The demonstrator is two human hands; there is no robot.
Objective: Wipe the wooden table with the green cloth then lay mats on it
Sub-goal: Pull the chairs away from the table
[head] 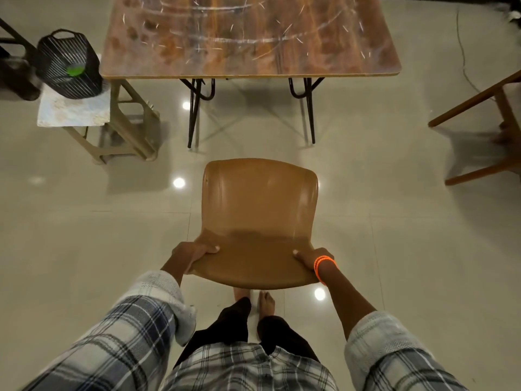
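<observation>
**Gripping the chair back, well short of the bench**

Holding the tan moulded plastic chair (259,218) by the top edge of its backrest, both hands are wrapped on it: the left hand (194,253) has its fingers (210,249) curled over the left corner, and the right hand (311,256), with orange bands at the wrist, grips the right corner the same way. Neither hand is free for anything else.

The chair stands on the glossy tiled floor (84,249), directly between the person and the scratched brown wooden bench with black hairpin legs (251,38). The two are apart, with a strip of bare floor between seat and bench edge.

The green cloth (74,70) appears to be the bright green patch inside the black wire basket (69,63), which sits on a pale marbled stool (74,111) just left of the bench. I cannot see any mats. A second wooden chair (485,122) stands off to the right.

Judging from this, wiping has not begun; the chair looks to be getting shifted out of the way first.

Risks from here: the tiles look slick and the person is barefoot, so a hard tug could make the chair skid or a foot slip. Swinging the chair left could knock the stool and tip the basket. Pushing it forward could knock the bench legs.
</observation>
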